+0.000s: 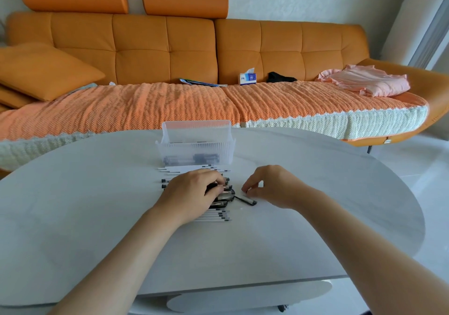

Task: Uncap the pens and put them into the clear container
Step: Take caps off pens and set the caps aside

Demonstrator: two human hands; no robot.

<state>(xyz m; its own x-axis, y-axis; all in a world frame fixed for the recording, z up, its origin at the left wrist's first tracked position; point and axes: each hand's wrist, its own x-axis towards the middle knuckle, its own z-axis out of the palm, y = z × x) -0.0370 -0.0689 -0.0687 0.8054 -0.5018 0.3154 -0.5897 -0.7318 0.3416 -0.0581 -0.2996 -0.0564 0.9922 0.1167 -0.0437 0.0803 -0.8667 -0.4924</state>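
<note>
Your left hand (192, 193) lies on the pile of pens (222, 197), fingers curled down over the dark barrels in the middle of it, so it grips there rather than resting flat. Your right hand (269, 186) is well apart from it, thumb and forefinger pinched together on the white end of a loose pen (246, 199) that lies just below those fingertips, between your two hands. The view is too small to say whether that piece is a whole pen or only a cap. More pens (213, 215) lie in a neat row on the near side of your left hand, and another row (189, 169) lies just past its knuckles. Beyond that far row, straight ahead of your left hand, the clear container (196, 144) stands upright on the table (97, 205), with a few dark pens (192, 159) lying in its bottom. Judged from this, you have made a start but are early on: most of the pens are outside the container and need uncapping and dropping in.
</note>
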